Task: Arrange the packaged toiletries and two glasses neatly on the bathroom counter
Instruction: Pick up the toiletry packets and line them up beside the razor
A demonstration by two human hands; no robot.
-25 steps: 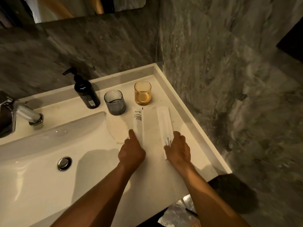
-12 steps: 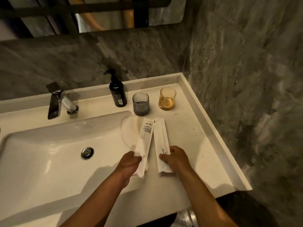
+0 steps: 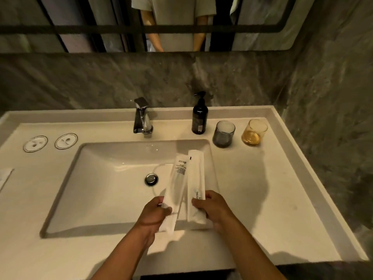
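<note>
The left hand [image 3: 155, 214] and right hand [image 3: 215, 209] are each gripping a white packet's near end, left packet [image 3: 177, 182] and right packet [image 3: 196, 178] running lengthwise away over the sink [image 3: 96, 178], with free counter [image 3: 262, 188] lying nearer the right grip.

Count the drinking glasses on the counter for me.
2. A grey glass stands right of the black pump bottle; an amber glass stands further right, near the back corner. None seems hidden.

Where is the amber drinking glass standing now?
The amber drinking glass stands at the counter's far right corner in the head view, right of the grey glass.
</note>
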